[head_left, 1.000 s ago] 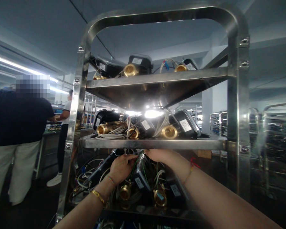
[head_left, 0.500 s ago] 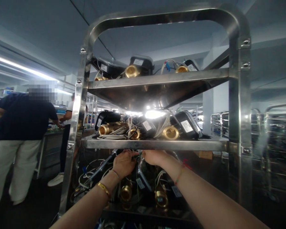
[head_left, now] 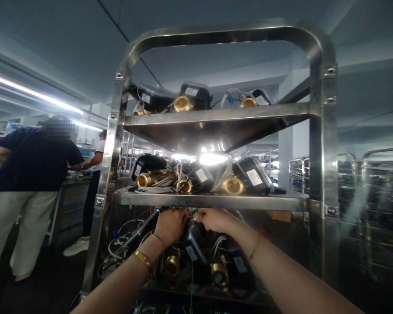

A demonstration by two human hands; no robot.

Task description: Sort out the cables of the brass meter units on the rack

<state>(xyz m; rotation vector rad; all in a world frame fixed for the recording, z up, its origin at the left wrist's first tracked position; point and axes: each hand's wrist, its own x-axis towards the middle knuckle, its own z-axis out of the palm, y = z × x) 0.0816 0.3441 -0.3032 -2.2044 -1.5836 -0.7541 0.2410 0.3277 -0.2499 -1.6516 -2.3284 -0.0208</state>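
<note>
In the head view, your left hand and right hand nearly meet at lower centre, both curled; I can't tell what, if anything, they grip. Just below tilts a black housing, glossy-rimmed, pale-labelled, above and between two round brass fittings.

Steel racks, brass fittings and strip lights show a factory workshop.
</note>
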